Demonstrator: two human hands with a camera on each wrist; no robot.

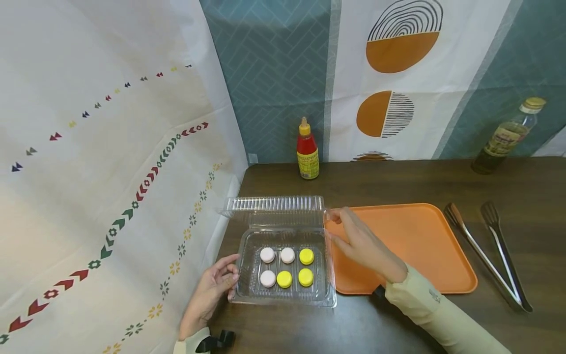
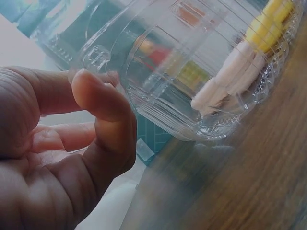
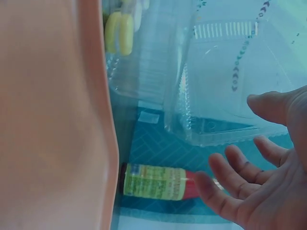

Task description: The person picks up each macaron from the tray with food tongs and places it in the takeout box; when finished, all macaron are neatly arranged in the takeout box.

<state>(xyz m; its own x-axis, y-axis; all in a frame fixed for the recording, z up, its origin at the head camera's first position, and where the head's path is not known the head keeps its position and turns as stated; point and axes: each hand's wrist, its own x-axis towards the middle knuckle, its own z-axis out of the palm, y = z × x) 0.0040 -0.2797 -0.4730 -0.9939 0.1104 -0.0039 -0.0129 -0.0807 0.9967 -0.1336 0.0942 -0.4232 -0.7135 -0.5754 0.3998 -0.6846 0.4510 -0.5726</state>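
A clear plastic clamshell box (image 1: 283,299) lies on the table with its hinged lid (image 1: 283,204) raised at the back. Inside are two rows of macarons: three pale pink, such as this macaron (image 1: 267,254), and three yellow, such as this macaron (image 1: 284,279). At the box's left edge my left hand (image 1: 212,285) pinches the rim between thumb and finger, as the left wrist view shows up close. My right hand (image 1: 364,241) is by the lid's right side, above the tray, fingers spread and loosely bent. Whether its fingertips touch the lid I cannot tell.
An orange tray (image 1: 411,236) sits directly right of the box. Beyond it lie metal tongs (image 1: 499,265). A red sauce bottle (image 1: 307,150) stands behind the lid, and a glass bottle (image 1: 504,140) of dark liquid at the back right. Fabric hangs along the left and back.
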